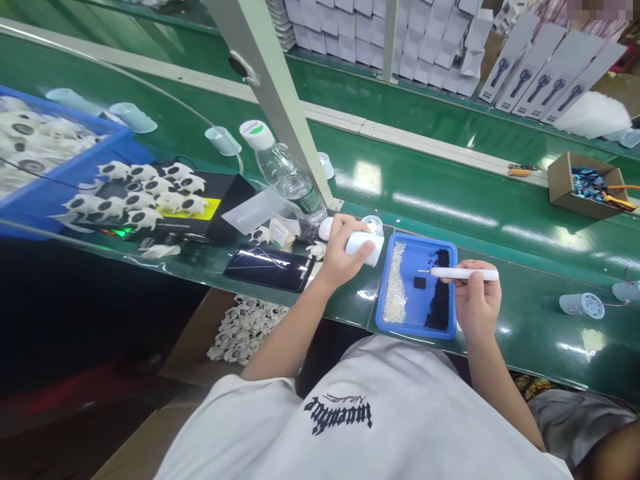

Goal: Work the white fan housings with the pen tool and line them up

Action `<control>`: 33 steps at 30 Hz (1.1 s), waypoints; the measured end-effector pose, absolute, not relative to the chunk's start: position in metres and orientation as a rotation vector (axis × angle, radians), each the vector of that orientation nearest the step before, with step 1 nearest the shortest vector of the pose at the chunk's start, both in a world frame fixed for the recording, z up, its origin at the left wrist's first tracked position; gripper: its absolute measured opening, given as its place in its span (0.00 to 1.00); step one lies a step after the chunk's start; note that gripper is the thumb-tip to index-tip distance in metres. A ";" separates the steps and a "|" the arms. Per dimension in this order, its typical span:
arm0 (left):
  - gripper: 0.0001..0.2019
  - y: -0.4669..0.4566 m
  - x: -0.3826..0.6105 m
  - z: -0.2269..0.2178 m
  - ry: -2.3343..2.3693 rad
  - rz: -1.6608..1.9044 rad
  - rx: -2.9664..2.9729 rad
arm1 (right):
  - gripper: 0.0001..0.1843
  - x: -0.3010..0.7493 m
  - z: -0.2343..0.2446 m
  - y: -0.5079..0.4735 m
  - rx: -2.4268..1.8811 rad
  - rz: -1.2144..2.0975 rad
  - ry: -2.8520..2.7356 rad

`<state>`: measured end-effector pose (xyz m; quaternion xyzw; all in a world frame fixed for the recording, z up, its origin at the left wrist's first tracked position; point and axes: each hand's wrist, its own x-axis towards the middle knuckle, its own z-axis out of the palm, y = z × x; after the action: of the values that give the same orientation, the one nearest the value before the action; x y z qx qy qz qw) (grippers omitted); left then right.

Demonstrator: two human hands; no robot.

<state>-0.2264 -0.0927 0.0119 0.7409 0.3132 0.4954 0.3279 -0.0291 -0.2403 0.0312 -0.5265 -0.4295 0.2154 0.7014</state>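
My left hand (344, 250) is closed around a pale blue-white plastic cup-like housing (367, 248), left of the blue tray. My right hand (479, 300) grips a slim white pen-style screwdriver (465, 273), its thin metal tip pointing left over the tray. The shallow blue tray (417, 332) holds a strip of small clear-white pieces (397, 287) along its left side and a strip of small black pieces (440, 293) along its right. Between the strips lies a small black square (419, 283). A clear round part (373, 225) stands just behind my left hand.
A phone (269, 267) and a water bottle (287, 173) are left of my hands, by a metal post (280, 87). White fan-shaped parts (170, 200) sit on a black box. A blue bin (60, 180) stands far left, a small carton (575, 193) at right, pale cups (581, 305) nearer.
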 end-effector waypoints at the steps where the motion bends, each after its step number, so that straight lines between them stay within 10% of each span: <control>1: 0.25 -0.099 -0.225 0.015 0.802 1.304 1.727 | 0.12 -0.031 0.034 -0.242 -1.141 0.495 -0.932; 10: 0.20 -0.142 -0.186 0.041 0.738 1.074 0.490 | 0.06 -0.047 0.047 -0.263 -1.066 0.399 -1.022; 33: 0.24 -0.170 -0.169 0.060 0.811 1.294 0.625 | 0.12 -0.055 0.039 -0.269 -1.099 0.317 -1.244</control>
<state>-0.1687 -0.1704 0.0604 0.2782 0.3609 0.5761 0.6785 -0.0552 -0.2689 0.0391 -0.4864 -0.5505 0.1402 0.6639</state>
